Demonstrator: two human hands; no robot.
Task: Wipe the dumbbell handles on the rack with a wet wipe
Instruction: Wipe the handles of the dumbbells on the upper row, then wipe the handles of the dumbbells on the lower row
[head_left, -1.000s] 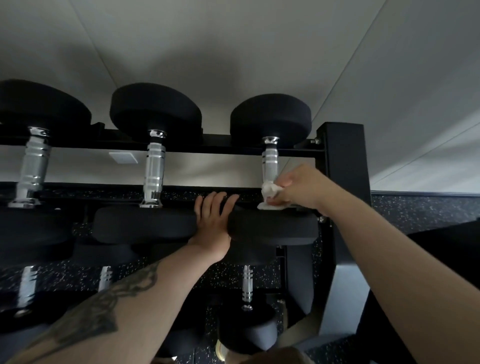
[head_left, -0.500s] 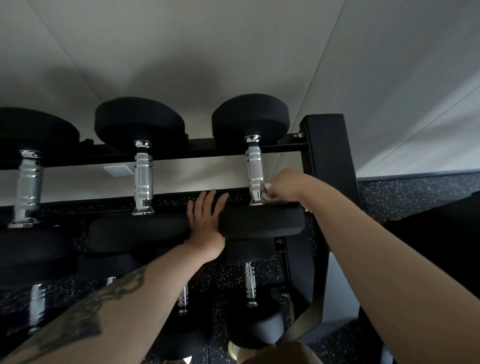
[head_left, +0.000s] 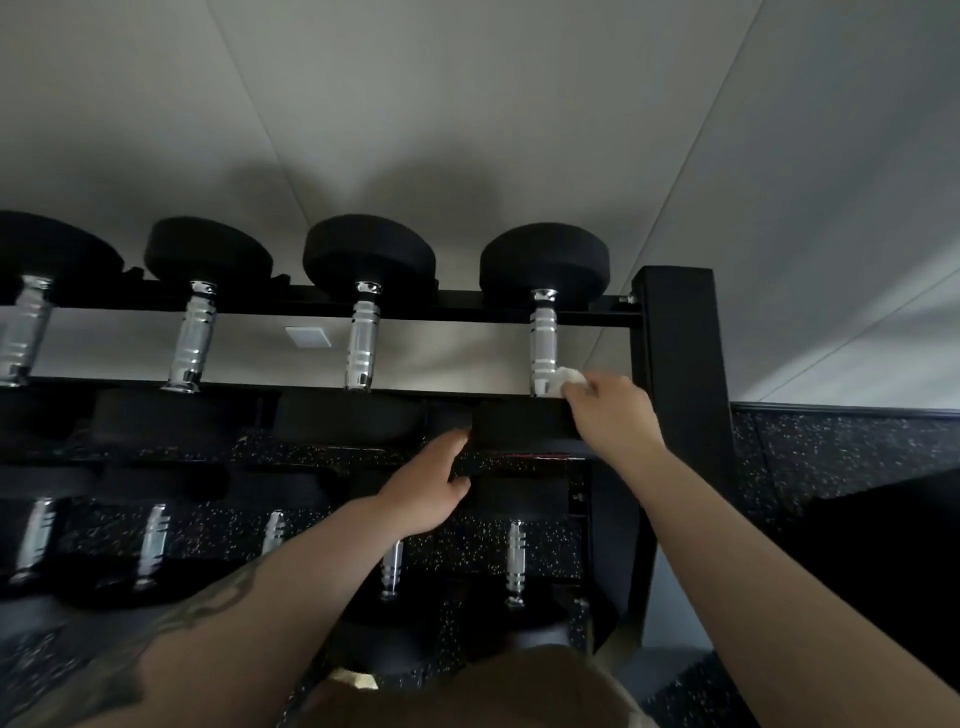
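Right hand (head_left: 613, 415) is seen pinching the wet wipe (head_left: 567, 378) against the near end of the far-right handle (head_left: 543, 343) on the top rack (head_left: 675, 343). Left hand (head_left: 428, 486), fingers straight, is pressed against the dumbbell head. Wipe should probably be wrapped round and drawn full length.

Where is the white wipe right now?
In the head view the wet wipe is pinched in the right hand, against the lower end of the rightmost top-row dumbbell handle, beside the rack's black upright post.
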